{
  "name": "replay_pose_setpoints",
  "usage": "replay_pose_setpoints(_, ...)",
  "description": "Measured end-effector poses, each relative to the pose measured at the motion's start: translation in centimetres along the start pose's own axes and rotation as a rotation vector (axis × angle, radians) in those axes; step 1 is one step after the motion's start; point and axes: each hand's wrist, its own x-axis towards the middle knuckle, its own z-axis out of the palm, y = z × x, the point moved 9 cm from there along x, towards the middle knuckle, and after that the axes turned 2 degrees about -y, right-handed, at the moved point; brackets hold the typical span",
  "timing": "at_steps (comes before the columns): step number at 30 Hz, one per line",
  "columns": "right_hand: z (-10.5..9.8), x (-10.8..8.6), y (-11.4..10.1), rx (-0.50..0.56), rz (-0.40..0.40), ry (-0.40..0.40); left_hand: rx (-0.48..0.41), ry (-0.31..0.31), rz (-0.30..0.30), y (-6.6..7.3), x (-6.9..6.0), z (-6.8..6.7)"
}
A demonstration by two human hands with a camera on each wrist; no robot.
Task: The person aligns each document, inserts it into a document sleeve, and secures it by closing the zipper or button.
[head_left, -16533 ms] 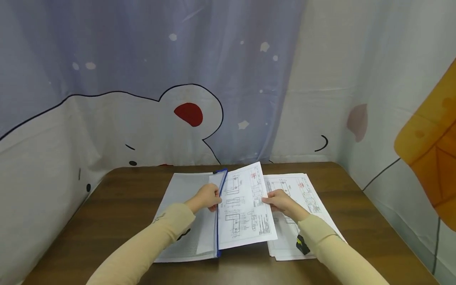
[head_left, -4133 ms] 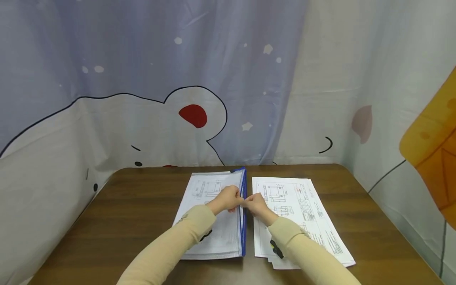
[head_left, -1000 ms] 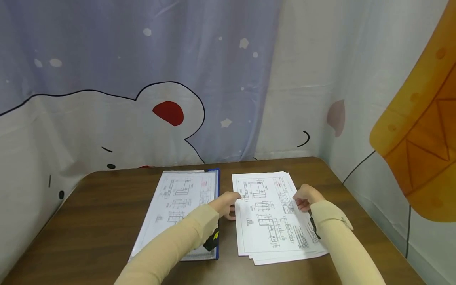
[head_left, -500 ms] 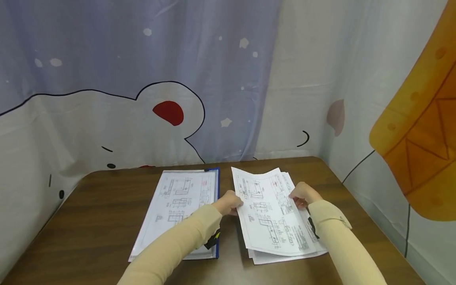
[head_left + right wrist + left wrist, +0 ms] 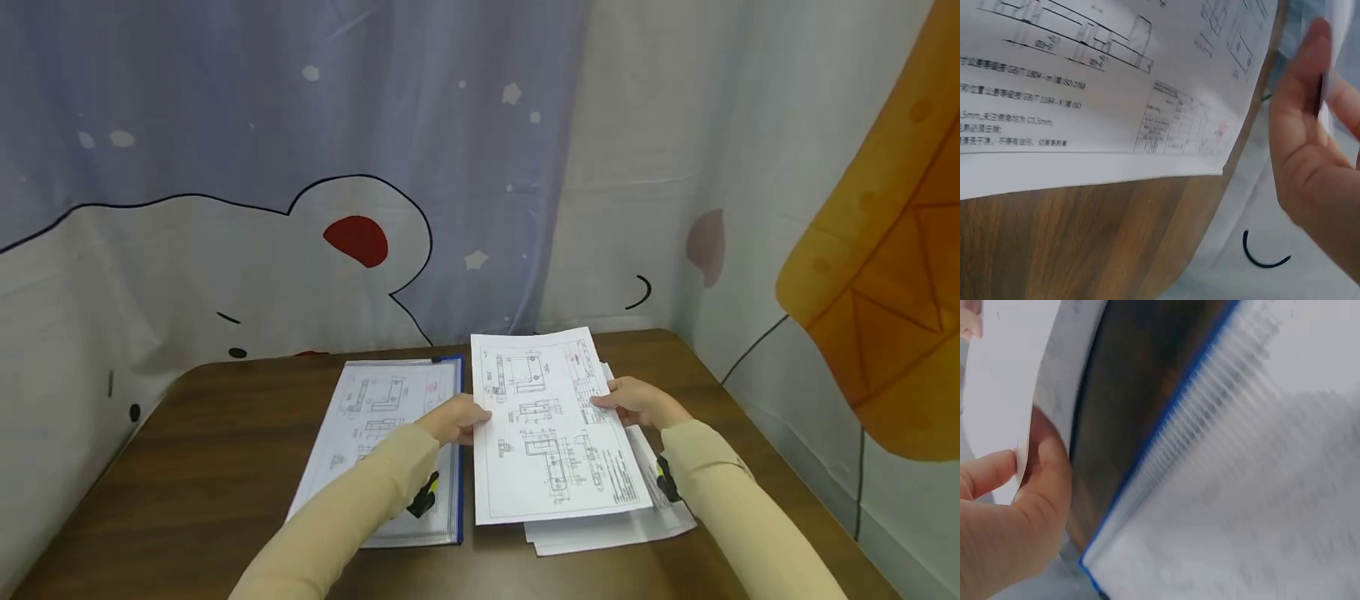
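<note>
A sheet of paper (image 5: 540, 467) printed with technical drawings is held up between both hands in the head view, above the paper stack. My left hand (image 5: 454, 418) pinches its left edge, thumb on the front; the left wrist view shows thumb and fingers (image 5: 1047, 469) on either side of the edge. My right hand (image 5: 642, 403) pinches the opposite edge, thumb on the printed face. Under the sheet lies the stack of drawings (image 5: 652, 521), mostly hidden by it. A clear zip file bag (image 5: 450, 500) with blue edging lies left of the stack, a drawing showing through it.
A brown wooden table (image 5: 225, 467) carries everything. Behind it hangs a printed curtain (image 5: 480, 167), which also runs along the right side. Dark devices are strapped at both wrists, the left one (image 5: 424, 495) over the file bag.
Since a second ago the top sheet has risen off the stack and shifted left, both hands now gripping its edges. Earlier, the hands were at the file bag's blue edge; it now lies flat, untouched.
</note>
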Motion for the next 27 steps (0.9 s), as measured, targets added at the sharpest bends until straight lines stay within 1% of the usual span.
replay_pose_setpoints(3,-0.1,0.0,-0.1,-0.010,-0.016,0.046,0.084,0.014,0.001,-0.2,-0.5,-1.2)
replay_pose_setpoints(5,-0.2,-0.1,-0.1,-0.032,-0.033,0.073,0.154,0.031,0.031,-0.1,-0.8,-2.2)
replay_pose_setpoints(8,-0.3,-0.2,0.0,-0.057,-0.042,0.112,0.349,0.086,0.104,0.4,-1.1,-3.6)
replay_pose_setpoints(11,-0.4,-0.2,0.1,-0.060,-0.045,0.135,0.576,0.150,0.173,0.7,-1.3,-4.4)
replay_pose_setpoints(13,-0.3,-0.1,0.0,-0.042,-0.053,0.145,0.707,0.192,0.207,0.9,-1.4,-4.6)
replay_pose_setpoints(15,-0.2,0.0,0.0,-0.013,-0.062,0.151,0.802,0.218,0.231,0.8,-1.4,-4.4)
replay_pose_setpoints(16,-0.1,0.0,0.0,-0.014,-0.060,0.153,0.836,0.224,0.239,0.7,-1.4,-4.2)
replay_pose_setpoints(17,0.0,0.1,0.1,-0.005,-0.056,0.156,0.862,0.234,0.248,0.6,-1.4,-4.1)
replay_pose_setpoints(19,0.2,0.2,0.2,0.007,-0.047,0.163,0.885,0.246,0.253,0.2,-1.3,-3.8)
replay_pose_setpoints(22,0.7,0.3,0.3,0.003,-0.032,0.179,0.872,0.256,0.225,-0.8,-1.1,-3.6)
replay_pose_setpoints(24,0.9,0.4,0.3,-0.008,-0.034,0.191,0.863,0.274,0.206,-1.3,-1.1,-3.7)
replay_pose_setpoints(27,1.1,0.3,0.3,-0.023,-0.036,0.210,0.842,0.270,0.192,-1.8,-1.1,-3.9)
